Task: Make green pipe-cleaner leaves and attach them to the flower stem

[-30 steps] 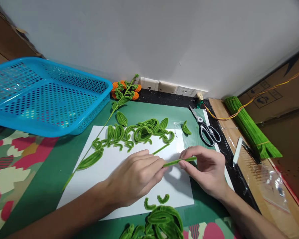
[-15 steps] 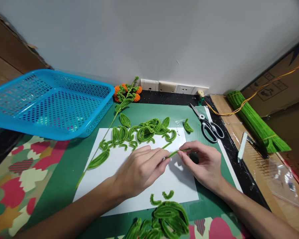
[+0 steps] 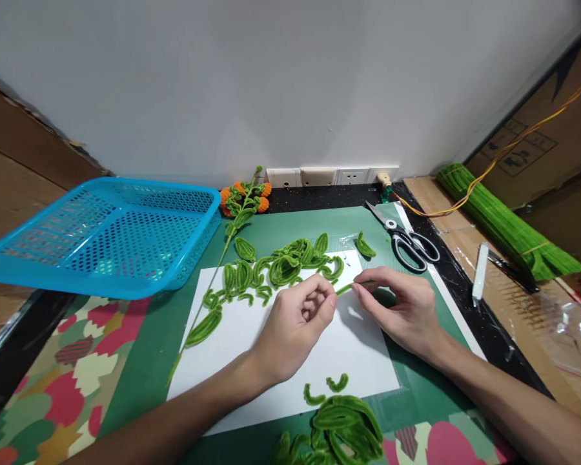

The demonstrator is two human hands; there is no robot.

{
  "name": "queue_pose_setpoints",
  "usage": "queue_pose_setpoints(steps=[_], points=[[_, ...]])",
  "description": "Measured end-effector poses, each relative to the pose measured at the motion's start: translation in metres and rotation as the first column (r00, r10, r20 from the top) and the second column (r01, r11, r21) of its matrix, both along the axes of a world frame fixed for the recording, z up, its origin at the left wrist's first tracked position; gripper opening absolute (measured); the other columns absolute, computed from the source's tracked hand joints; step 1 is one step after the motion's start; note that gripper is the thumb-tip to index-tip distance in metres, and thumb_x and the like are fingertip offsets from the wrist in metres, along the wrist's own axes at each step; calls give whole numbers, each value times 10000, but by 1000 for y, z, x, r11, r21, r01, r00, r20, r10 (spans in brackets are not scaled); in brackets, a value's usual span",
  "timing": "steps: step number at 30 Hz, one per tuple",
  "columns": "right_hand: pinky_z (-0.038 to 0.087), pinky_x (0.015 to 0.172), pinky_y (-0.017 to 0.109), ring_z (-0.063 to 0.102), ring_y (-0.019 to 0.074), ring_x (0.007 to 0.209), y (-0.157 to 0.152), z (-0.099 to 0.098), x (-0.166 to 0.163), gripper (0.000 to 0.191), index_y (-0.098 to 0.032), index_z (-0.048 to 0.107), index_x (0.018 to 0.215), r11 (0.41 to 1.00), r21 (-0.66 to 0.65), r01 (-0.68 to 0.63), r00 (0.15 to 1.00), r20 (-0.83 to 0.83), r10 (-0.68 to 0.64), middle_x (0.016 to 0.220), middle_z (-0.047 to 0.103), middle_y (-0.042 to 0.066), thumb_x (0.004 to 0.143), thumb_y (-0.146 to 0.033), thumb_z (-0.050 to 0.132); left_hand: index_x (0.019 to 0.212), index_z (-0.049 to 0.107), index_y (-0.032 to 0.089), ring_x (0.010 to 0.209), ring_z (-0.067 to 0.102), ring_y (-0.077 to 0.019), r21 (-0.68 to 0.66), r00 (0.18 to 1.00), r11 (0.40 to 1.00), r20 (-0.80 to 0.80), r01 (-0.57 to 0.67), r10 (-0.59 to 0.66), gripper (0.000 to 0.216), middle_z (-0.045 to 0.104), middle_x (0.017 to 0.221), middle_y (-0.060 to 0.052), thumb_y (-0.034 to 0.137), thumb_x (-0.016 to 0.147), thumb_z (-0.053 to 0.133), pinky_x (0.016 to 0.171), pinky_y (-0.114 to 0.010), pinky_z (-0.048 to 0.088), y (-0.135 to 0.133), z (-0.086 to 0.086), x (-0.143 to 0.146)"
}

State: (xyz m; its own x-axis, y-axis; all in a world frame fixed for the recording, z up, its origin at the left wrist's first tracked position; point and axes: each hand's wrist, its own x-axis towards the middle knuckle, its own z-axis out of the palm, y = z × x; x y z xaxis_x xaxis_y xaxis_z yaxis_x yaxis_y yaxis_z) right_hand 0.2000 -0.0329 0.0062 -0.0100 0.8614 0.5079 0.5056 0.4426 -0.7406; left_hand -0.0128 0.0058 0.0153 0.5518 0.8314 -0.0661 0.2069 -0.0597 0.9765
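Observation:
A green pipe cleaner (image 3: 345,289) is stretched between my two hands above a white sheet of paper (image 3: 242,381). My left hand (image 3: 293,326) pinches its left end between thumb and curled forefinger. On the right, the thumb and fingertips of my right hand (image 3: 401,310) close on the other part. Just beyond lie several fuzzy green leaves and curls (image 3: 285,269). A long leafy green stem (image 3: 231,234) slants along the paper's left side. Nearer to me are two small curled pieces (image 3: 337,383) and a heap of looped green leaves (image 3: 347,420).
A blue perforated basket (image 3: 174,282) stands at the left. Orange pipe-cleaner flowers (image 3: 263,205) lie by the wall. Scissors (image 3: 407,248) rest right of the paper, with a white-handled cutter (image 3: 480,274) and a bundle of green pipe cleaners (image 3: 508,223) farther right. Wires (image 3: 489,169) run from a socket plug.
My left hand has rolled over, its fingers now curled in and palm side showing, still pinching the pipe cleaner. The right hand keeps its hold. The view has tilted slightly.

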Motion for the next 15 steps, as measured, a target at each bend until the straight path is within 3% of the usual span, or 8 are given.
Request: queue_pose_setpoints(steps=[4,8,15], points=[[614,635,294,729,157,674,-3,-2,-1,51,-209,729,1008,998,-63,-7,999,-32,5,882,784,30,969,-179,718,936,597,185,629,468,-114,-76,997,995,47,69,-66,263,495,701,49,418,1058,600,581,-243,359,2,-5,-3],[620,630,288,742,164,704,-7,-3,-5,117,-219,720,1065,984,-175,-35,981,-192,0,925,778,38,955,-185,742,937,590,190,619,466,-111,-120,993,987,62,108,-101,254,495,691,53,412,1061,600,571,-243,351,4,-5,-4],[617,574,295,712,167,585,-5,5,-7,356,-225,669,1266,925,-304,-226,854,-518,38,752,754,-4,931,-224,788,993,631,190,611,493,-110,-167,982,969,79,180,-169,233,543,695,48,409,1066,600,566,-239,379,2,-4,-3]])
